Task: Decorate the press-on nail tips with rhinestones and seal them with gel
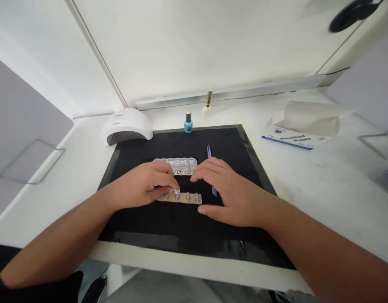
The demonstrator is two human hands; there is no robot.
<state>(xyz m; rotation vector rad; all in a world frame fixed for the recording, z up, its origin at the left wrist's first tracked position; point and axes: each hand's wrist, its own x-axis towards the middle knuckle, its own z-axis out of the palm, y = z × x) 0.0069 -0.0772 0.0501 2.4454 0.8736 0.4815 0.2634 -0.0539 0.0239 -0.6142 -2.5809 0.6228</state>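
Observation:
My left hand (149,183) pinches a small white wipe (177,192) between thumb and fingers. The wipe touches one of several silvery-grey false nails (188,197) fixed in a row on a tan strip (194,201); the hand covers the strip's left end. Over the right end, my right hand (227,191) is open and holds nothing, its thumb and fingers apart. Just behind both hands sits a clear compartment case (185,166) of small shiny rhinestones, partly covered by my left fingers. Purple tweezers (209,151) lie on the black mat (181,223), partly under my right hand.
A teal polish bottle (188,123) stands at the mat's back edge, with a gold-capped bottle (207,104) behind it. The white nail lamp (127,125) is at the back left. An opened alcohol-pad box (296,130) sits at the right, on the white table (326,176).

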